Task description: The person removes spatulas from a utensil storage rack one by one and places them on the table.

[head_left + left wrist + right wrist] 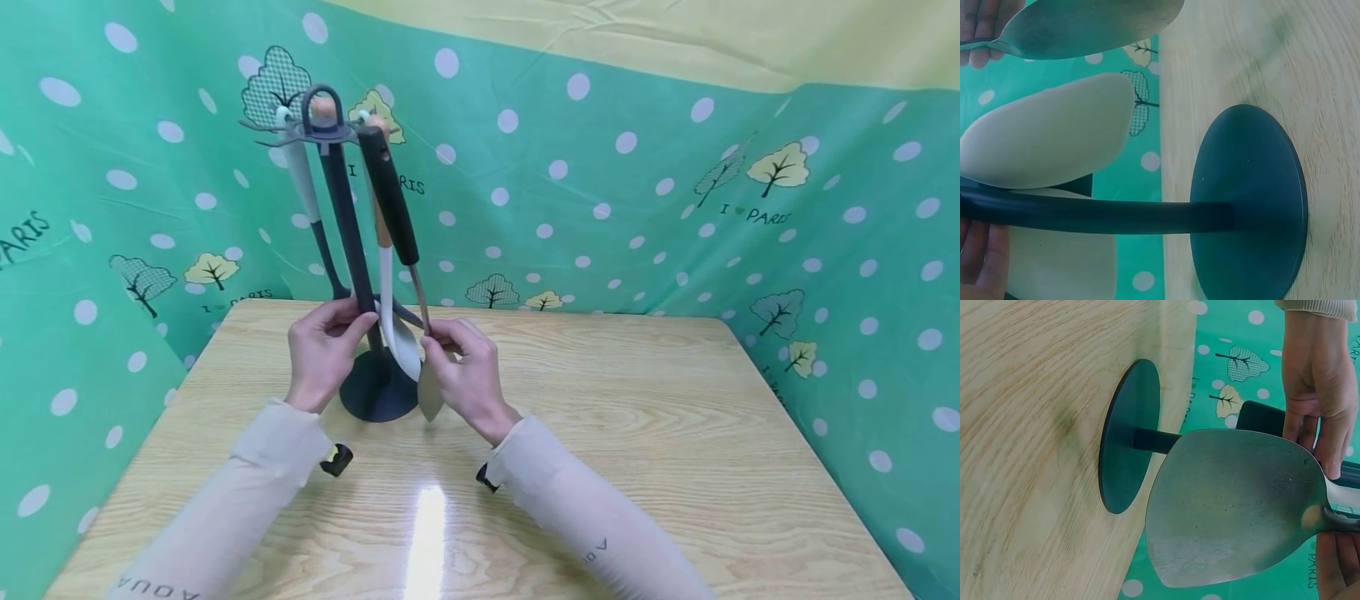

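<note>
A black utensil stand (pixel 347 225) rises from a round base (pixel 375 404), with a ring of hooks at its top. My left hand (pixel 322 354) grips its pole low down, thumb in front. With my right hand (pixel 468 371) I pinch the thin shaft of a metal turner (pixel 1235 506), just above its blade. The turner's black handle (pixel 392 200) leans up, its top end overlapping the hooks in the head view. Behind it hangs a white spatula (pixel 1054 131) with a wood-coloured and white handle. Another utensil (pixel 302 179), white-handled with a dark shaft, hangs on the left.
The stand is on a wood-grain table (pixel 637 433), toward its back left. A green dotted cloth (pixel 600 167) hangs behind and at both sides. Small black objects (pixel 337 460) show beneath my wrists.
</note>
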The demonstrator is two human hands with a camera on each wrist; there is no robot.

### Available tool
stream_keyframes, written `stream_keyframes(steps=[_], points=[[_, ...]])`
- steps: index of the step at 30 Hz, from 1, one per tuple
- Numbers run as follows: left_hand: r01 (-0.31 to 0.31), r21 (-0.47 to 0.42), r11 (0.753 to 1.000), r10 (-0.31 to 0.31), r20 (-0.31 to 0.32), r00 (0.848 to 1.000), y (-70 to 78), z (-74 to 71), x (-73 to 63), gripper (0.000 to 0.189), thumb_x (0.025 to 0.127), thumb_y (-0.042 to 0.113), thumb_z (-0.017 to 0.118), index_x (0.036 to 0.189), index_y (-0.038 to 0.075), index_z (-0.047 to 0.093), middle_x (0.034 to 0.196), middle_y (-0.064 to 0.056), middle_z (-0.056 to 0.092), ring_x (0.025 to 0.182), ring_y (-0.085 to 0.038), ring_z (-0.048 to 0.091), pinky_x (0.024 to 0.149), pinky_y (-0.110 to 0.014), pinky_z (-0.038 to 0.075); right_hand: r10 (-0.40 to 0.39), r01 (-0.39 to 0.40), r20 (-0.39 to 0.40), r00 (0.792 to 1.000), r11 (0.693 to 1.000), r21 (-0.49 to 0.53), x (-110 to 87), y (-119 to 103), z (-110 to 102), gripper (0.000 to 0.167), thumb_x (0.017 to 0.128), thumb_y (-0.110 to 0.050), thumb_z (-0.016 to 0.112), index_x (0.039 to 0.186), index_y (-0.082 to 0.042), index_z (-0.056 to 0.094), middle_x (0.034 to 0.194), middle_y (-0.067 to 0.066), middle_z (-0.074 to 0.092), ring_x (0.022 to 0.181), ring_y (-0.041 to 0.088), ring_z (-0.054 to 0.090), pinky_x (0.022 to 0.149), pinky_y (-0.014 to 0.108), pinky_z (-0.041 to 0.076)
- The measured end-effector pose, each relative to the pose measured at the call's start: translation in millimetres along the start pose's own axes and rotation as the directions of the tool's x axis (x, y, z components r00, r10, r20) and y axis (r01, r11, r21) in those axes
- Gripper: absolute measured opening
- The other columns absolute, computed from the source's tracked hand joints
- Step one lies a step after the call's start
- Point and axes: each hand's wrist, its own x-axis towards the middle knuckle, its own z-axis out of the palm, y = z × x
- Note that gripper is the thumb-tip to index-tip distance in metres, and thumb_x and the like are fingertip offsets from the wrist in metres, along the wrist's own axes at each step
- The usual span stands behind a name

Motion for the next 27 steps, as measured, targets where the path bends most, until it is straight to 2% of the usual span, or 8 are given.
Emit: stream_keyframes(steps=[16,19,23,27], points=[[0.033,0.003,0.999,-0.033,0.0,0.999,5.3,3.1,-2.8,0.025,0.082,0.02,0.076,0.104,0.007,0.073,0.094,-0.009,0.071,0.076,-0.009,0.065,0.071,-0.015,0.052,-0.005,0.005,-0.003,1.0,1.0,-0.017,-1.5,-0.3,-4.0,0.013,0.082,0.014,0.064,0.092,0.008,0.068,0.085,0.019,0.066,0.074,0.027,0.064,0.069,0.029,0.056],[0.039,0.008,0.999,-0.039,0.005,0.999,16.5,2.6,-4.2,0.024,0.083,0.015,0.075,0.104,0.003,0.072,0.094,-0.013,0.071,0.076,-0.009,0.065,0.07,-0.014,0.052,0.0,0.0,-0.004,1.0,1.0,-0.018,-1.7,-0.4,-4.5,0.013,0.082,0.014,0.064,0.092,0.008,0.067,0.084,0.019,0.066,0.074,0.027,0.064,0.069,0.029,0.056],[0.038,0.023,0.999,-0.038,0.018,0.999,34.9,2.1,-6.8,0.023,0.084,0.008,0.073,0.104,-0.003,0.07,0.095,-0.018,0.07,0.077,-0.015,0.065,0.07,-0.013,0.051,0.003,-0.003,-0.005,1.0,1.0,-0.019,-1.8,-0.5,-5.5,0.013,0.082,0.015,0.064,0.092,0.008,0.067,0.084,0.019,0.066,0.074,0.027,0.064,0.069,0.03,0.057],[0.035,0.03,0.999,-0.036,0.025,0.999,42.4,1.7,-8.1,0.023,0.084,0.007,0.072,0.105,-0.004,0.07,0.095,-0.019,0.07,0.078,-0.019,0.065,0.071,-0.014,0.052,0.004,-0.004,-0.001,1.0,1.0,-0.026,-2.0,-1.0,-6.7,0.012,0.082,0.015,0.064,0.092,0.008,0.067,0.084,0.019,0.066,0.074,0.028,0.064,0.069,0.031,0.057]])
